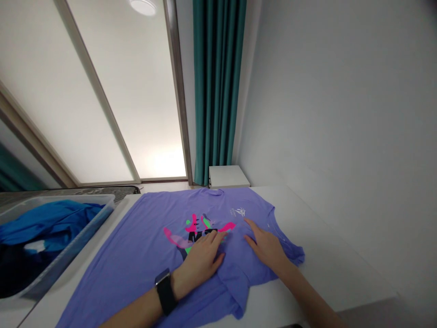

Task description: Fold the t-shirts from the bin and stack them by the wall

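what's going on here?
A person is pressing both bare hands flat on a lilac-purple T-shirt spread out on a white table. The left hand, with a black watch on its wrist, rests on the shirt's pink and green print; the right hand lies on the shirt beside it. A grey plastic bin holding blue cloth sits at the table's left.

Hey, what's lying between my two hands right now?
In the head view, only the purple T-shirt lies between the left hand and the right hand: plain fabric, with the shirt's pink print reaching just above that gap.
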Motion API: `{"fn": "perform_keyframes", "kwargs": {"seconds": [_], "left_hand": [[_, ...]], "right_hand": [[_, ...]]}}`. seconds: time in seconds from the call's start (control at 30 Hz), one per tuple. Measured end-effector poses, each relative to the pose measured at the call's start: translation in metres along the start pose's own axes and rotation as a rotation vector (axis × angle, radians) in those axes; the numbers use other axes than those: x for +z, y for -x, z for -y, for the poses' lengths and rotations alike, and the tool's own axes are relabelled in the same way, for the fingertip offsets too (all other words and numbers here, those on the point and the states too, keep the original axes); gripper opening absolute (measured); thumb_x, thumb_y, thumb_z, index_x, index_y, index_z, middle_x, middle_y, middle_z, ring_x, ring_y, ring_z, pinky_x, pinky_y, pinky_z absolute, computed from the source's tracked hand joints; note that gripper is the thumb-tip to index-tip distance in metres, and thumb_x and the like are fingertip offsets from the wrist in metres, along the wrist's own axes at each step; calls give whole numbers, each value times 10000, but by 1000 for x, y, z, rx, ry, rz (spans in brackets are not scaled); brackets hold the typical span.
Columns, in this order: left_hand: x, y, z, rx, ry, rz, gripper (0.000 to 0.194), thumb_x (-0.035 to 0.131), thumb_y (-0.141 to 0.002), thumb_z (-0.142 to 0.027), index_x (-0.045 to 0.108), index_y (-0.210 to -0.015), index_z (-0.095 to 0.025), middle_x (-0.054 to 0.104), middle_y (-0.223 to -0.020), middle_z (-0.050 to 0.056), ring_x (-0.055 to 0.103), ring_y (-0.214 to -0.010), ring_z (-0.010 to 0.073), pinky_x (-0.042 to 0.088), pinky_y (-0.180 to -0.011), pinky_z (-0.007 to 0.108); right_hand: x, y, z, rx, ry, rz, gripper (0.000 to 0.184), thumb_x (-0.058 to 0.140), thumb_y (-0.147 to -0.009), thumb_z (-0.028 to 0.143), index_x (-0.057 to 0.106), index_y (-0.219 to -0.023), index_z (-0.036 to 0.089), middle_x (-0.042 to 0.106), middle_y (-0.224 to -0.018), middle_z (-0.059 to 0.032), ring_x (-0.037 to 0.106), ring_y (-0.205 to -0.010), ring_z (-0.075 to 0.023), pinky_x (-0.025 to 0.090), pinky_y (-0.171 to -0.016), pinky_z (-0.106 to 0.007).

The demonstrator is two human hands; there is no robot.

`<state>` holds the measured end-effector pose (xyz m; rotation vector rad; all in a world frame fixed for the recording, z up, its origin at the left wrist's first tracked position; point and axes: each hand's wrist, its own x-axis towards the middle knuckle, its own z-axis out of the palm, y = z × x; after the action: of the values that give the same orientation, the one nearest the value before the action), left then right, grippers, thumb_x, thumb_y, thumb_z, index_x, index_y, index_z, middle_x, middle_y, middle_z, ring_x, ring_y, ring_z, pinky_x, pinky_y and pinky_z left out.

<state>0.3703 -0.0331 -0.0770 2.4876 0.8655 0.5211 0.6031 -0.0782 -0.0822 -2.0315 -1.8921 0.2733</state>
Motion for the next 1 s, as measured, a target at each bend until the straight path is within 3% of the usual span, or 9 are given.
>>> {"fn": "perform_keyframes", "kwargs": {"seconds": [0.1, 0.23, 0.4, 0.57, 0.73, 0.87, 1.0], "left_hand": [[-4, 8, -11, 152, -220, 18, 328, 466, -884, -100, 529, -1184, -215, 597, -1116, 79, 540, -1036, 259, 427, -908, 433], [-6, 28, -34, 371, -242, 128, 94, 529, -932, -295, 565, -973, -218, 634, -907, 30, 562, -881, 212, 421, -823, 359], [10, 51, -36, 424, -328, 196, 290, 613, -889, -496, 554, -902, -213, 661, -897, 21, 576, -856, 207, 409, -827, 343], [9, 61, -31, 350, -235, 230, 101, 653, -897, -270, 564, -876, -228, 644, -958, -9, 566, -927, 171, 385, -869, 297], [-4, 64, -35, 388, -149, 286, 106, 659, -902, -274, 568, -867, -234, 642, -937, -22, 552, -948, 167, 374, -902, 304], [-7, 64, -32, 427, -122, 235, 20, 571, -946, -246, 579, -932, -235, 651, -895, -12, 570, -906, 169, 383, -924, 327], [-18, 53, -38, 447, -122, 129, 231, 447, -961, -175, 560, -1160, -214, 677, -995, 37, 593, -939, 184, 424, -926, 333]], "right_hand": [[4, 2, -7, 37, 76, 42, 500, 389, -950, 328, 446, -1416, 154, 682, -1191, -150, 671, -1028, -295, 503, -863, -403], [4, 14, -28, 76, 92, 18, 495, 320, -975, 376, 475, -1394, 163, 722, -1020, -128, 682, -962, -278, 496, -853, -401], [10, 36, -50, 57, 205, -60, 468, 334, -962, 328, 538, -1344, 150, 712, -1025, -134, 659, -989, -281, 450, -947, -447], [3, 39, -53, 79, 288, 47, 449, 324, -971, 247, 521, -1370, 192, 737, -998, -110, 694, -915, -265, 497, -861, -414], [-10, 38, -60, 120, 314, 109, 405, 377, -988, 296, 525, -1363, 269, 747, -1011, -78, 717, -889, -253, 537, -754, -358], [-10, 41, -63, 70, 402, 14, 380, 414, -983, 311, 567, -1319, 220, 741, -994, -98, 715, -847, -271, 553, -732, -391], [-6, 46, -39, -137, 417, -232, 339, 407, -974, 251, 635, -1211, 169, 699, -1074, -131, 658, -985, -280, 519, -874, -443]]}}
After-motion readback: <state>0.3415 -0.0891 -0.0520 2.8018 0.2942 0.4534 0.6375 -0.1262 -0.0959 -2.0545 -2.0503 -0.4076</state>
